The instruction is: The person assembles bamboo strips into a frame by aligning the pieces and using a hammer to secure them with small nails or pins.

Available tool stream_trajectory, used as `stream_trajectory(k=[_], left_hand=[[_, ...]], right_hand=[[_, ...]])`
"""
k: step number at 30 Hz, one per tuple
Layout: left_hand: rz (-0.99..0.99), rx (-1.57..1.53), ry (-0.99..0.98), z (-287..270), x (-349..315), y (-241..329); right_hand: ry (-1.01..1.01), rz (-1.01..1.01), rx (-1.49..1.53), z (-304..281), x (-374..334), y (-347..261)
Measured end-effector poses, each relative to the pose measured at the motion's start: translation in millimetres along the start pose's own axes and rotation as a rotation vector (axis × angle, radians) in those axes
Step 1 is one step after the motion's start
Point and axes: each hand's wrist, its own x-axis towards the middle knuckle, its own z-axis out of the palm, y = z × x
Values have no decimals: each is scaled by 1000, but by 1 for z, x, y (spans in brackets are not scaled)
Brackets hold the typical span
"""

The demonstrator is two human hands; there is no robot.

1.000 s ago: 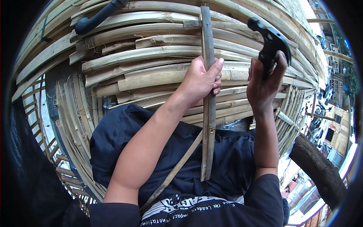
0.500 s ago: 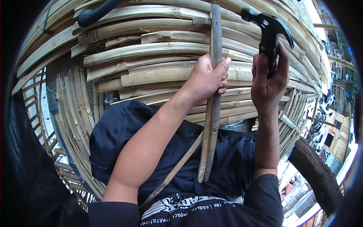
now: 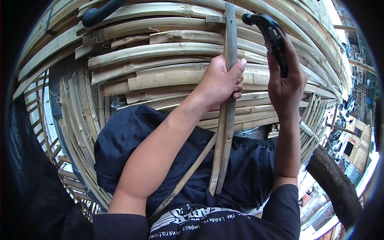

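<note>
My left hand (image 3: 225, 82) is wrapped round two long wooden strips (image 3: 226, 124) laid together, its thumb lying across them. They run from over my lap up across the stacked split bamboo (image 3: 160, 52). Near their far end a short wooden block (image 3: 215, 19) sticks out to the left. My right hand (image 3: 287, 86) grips a black claw hammer (image 3: 274, 38), raised to the right of the strips, its striking face toward their far end and apart from them. The lower part of the hammer's handle is hidden in the palm.
A thin bamboo stick (image 3: 186, 182) slants across my lap. Thin slats (image 3: 78, 124) lie along the left. A dark curved handle (image 3: 102, 14) shows at the far left, and a thick dark log (image 3: 334, 186) stands at the right. Buildings appear beyond it.
The hammer has swung left and tilted, its head nearer the top of the strips. My left hand and the strips have barely shifted.
</note>
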Motion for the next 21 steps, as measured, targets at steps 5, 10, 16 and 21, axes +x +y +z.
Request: stream_trajectory(k=[5, 10, 16, 21], left_hand=[[3, 12, 5, 0, 2, -2], [7, 14, 15, 1, 2, -1], [-1, 15, 32, 2, -1, -1], [-5, 24, 20, -2, 2, 2]], right_hand=[[-165, 130, 43, 18, -3, 14], [118, 31, 83, 16, -3, 9], [-2, 18, 41, 6, 3, 0], [-225, 162, 68, 13, 4, 5]])
